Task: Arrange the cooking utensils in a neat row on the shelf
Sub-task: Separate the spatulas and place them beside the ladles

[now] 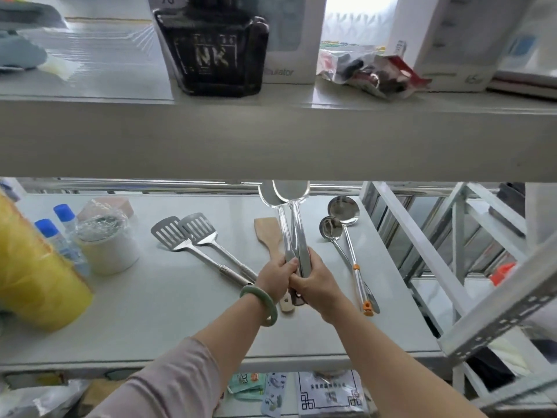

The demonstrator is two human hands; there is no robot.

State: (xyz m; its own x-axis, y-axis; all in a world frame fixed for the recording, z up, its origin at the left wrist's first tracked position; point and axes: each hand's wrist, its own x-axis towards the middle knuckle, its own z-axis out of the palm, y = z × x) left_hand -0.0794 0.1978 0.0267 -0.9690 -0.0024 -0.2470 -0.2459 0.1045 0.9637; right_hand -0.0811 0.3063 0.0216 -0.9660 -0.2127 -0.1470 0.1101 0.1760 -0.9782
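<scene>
On the white shelf (168, 321), two slotted steel spatulas (193, 233) lie side by side left of centre, handles angled toward me. A wooden spatula (266, 233) lies in the middle, partly under my hands. Two steel ladles (339, 220) lie on the right, their handles tipped orange. My left hand (275, 277) and my right hand (313, 282) are together, each closed on the handle of a long steel spoon (291, 206); the two spoon heads are side by side and partly hidden by the upper shelf board.
A yellow container (36, 273), two blue-capped bottles (57, 233) and a wrapped white cup (105, 245) stand at the shelf's left. The upper shelf (271, 140) carries a black bottle (215, 52), boxes and a packet. The metal rack frame (452, 267) rises on the right.
</scene>
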